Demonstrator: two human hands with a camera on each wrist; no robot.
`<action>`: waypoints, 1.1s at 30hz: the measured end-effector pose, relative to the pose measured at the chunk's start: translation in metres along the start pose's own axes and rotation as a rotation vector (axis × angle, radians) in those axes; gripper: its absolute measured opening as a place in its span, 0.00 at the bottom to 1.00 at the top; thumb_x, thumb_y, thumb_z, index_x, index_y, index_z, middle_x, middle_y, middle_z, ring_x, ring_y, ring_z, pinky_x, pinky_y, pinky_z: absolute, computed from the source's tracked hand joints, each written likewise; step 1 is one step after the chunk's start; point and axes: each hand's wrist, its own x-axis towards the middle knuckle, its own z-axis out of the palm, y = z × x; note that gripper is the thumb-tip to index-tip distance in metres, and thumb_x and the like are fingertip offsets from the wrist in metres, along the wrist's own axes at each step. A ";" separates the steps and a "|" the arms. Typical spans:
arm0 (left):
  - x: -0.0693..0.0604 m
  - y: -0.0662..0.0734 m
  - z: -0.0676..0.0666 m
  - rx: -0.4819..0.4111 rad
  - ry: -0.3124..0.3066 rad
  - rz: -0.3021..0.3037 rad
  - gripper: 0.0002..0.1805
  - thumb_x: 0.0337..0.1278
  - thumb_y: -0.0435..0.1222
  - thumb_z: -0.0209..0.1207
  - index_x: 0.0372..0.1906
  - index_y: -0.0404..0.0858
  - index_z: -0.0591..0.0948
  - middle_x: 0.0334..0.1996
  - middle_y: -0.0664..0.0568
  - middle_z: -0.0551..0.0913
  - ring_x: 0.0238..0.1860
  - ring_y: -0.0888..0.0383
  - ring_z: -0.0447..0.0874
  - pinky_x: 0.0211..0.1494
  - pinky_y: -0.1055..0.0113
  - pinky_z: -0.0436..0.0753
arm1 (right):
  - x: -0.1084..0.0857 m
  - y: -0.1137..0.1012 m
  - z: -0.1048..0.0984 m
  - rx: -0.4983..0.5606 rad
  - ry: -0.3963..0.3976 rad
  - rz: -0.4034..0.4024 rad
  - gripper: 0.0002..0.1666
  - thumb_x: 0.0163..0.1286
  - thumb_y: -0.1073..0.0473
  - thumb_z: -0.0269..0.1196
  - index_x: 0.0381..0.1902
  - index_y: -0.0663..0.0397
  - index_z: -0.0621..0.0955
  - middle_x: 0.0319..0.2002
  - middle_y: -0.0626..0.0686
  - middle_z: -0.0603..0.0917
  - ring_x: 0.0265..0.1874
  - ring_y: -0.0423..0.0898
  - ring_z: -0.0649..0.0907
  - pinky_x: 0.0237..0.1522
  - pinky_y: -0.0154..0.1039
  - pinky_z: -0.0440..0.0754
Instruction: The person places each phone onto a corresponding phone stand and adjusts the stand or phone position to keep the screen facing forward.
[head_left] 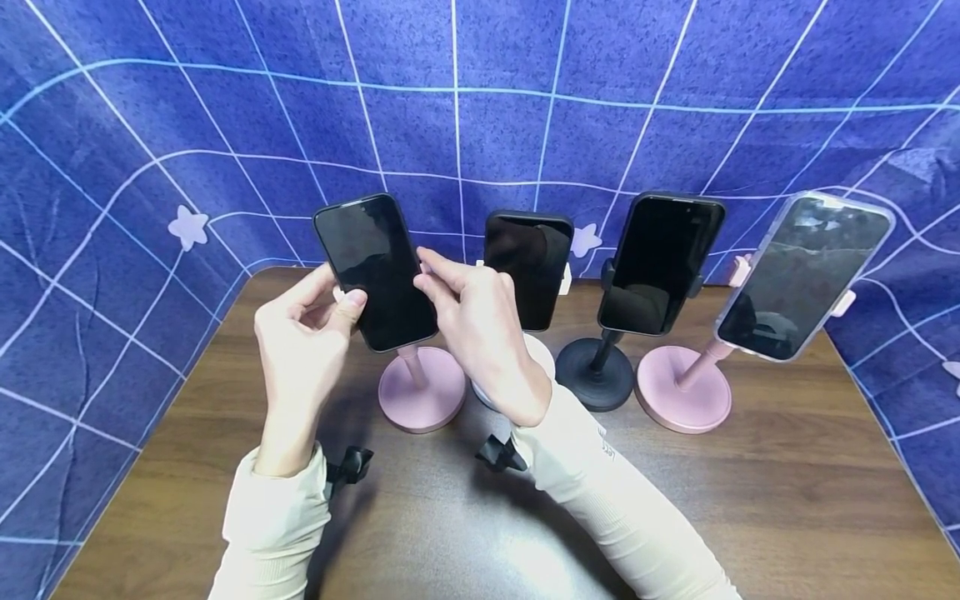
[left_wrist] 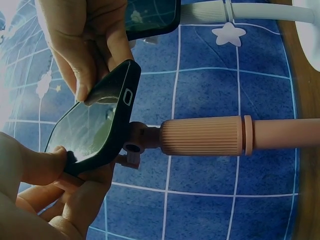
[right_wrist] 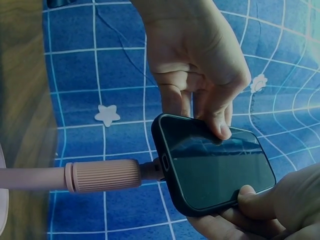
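In the head view, a black smartphone (head_left: pixel 378 275) in a dark case leans upright on the leftmost pink phone stand (head_left: pixel 422 390). My left hand (head_left: pixel 303 333) grips its left edge, thumb on the screen side and fingers behind. At the opposite edge, my right hand (head_left: pixel 487 329) pinches the phone between thumb and fingers. The left wrist view shows the phone (left_wrist: pixel 92 125) from below, with the stand's ribbed pink neck (left_wrist: pixel 202 135) behind its lower end. Both thumbs lie on the screen's rim in the right wrist view, where the phone (right_wrist: pixel 215 165) mostly hides the stand's clamp.
To the right stand a phone (head_left: pixel 528 267) on a white stand (head_left: pixel 542 354), a phone (head_left: pixel 663 262) on a black stand (head_left: pixel 595 375), and a clear-cased phone (head_left: pixel 806 275) on another pink stand (head_left: pixel 683 390). A blue gridded cloth (head_left: pixel 495 133) hangs behind the wooden table (head_left: pixel 420 517).
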 end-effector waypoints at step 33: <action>-0.006 -0.021 0.007 -0.115 -0.048 0.025 0.26 0.58 0.25 0.69 0.63 0.31 0.79 0.43 0.58 0.87 0.39 0.64 0.88 0.48 0.76 0.84 | -0.017 0.015 0.009 0.029 -0.019 -0.049 0.24 0.78 0.60 0.60 0.69 0.62 0.75 0.43 0.55 0.92 0.41 0.45 0.91 0.46 0.43 0.87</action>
